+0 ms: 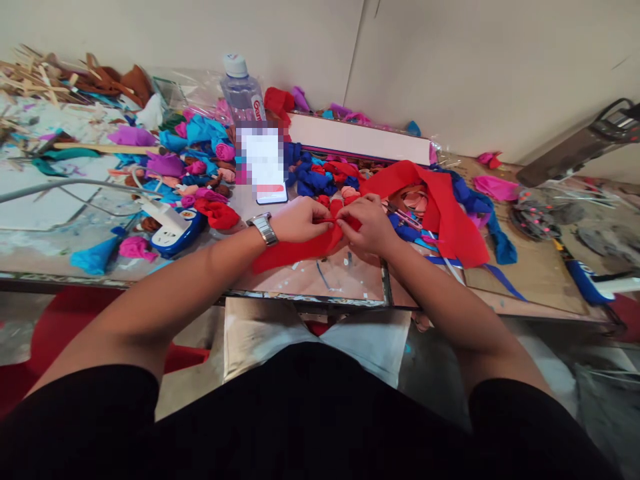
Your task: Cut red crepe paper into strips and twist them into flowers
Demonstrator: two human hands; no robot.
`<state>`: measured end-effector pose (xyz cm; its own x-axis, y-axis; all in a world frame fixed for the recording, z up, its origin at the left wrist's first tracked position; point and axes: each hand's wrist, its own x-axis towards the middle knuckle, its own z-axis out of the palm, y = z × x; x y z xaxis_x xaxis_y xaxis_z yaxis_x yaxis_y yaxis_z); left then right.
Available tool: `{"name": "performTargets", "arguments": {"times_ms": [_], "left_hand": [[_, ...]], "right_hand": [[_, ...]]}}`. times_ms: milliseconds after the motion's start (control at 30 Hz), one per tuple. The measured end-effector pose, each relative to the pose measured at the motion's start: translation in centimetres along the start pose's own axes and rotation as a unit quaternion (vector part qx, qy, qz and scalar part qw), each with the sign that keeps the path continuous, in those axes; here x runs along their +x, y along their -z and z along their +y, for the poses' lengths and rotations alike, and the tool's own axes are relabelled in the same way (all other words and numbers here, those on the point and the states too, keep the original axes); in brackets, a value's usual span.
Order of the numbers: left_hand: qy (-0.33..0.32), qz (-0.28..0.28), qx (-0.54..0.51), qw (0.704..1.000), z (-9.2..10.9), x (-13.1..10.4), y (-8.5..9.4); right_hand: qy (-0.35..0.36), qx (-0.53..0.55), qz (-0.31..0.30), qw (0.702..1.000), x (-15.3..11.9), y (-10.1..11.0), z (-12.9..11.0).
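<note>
Both hands meet over the front middle of the table, fingertips pinched close together. My left hand (301,220), below a metal wristwatch (263,229), is closed on the edge of a red crepe paper strip (300,250). My right hand (367,225) pinches the same strip right beside it. Between the fingertips the red edge looks narrow and twisted or folded. One part of the strip hangs below the hands toward the left. A wide red band (450,220) lies to the right; whether it joins the held piece is hidden behind my right hand.
A phone (271,163) stands behind my hands, near a plastic bottle (243,93). Left are a blue power strip (177,233) with a white plug and several crumpled paper flowers (165,163). Pink-handled scissors (407,220) lie right, before a long white box (360,138).
</note>
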<state>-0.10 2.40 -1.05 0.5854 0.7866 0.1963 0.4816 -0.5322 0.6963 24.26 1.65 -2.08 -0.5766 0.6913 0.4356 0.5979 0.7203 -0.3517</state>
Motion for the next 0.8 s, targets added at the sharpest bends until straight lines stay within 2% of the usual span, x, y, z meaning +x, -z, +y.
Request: {"name": "performTargets", "arguments": {"times_ms": [100, 267, 433, 800], "left_hand": [[0.022, -0.036, -0.005, 0.999, -0.27, 0.15, 0.09], [0.041, -0.037, -0.06, 0.997, -0.68, 0.47, 0.17], [0.06, -0.045, -0.101, 0.992, -0.11, 0.44, 0.39], [0.043, -0.007, -0.108, 0.993, -0.39, 0.53, 0.02]], "right_hand": [[0.017, 0.004, 0.011, 1.0, 0.05, 0.06, 0.06], [0.048, 0.003, 0.025, 0.999, -0.02, 0.03, 0.24], [0.058, -0.008, 0.035, 0.998, -0.12, 0.06, 0.2], [0.049, -0.008, 0.057, 0.997, -0.22, -0.2, 0.52]]}}
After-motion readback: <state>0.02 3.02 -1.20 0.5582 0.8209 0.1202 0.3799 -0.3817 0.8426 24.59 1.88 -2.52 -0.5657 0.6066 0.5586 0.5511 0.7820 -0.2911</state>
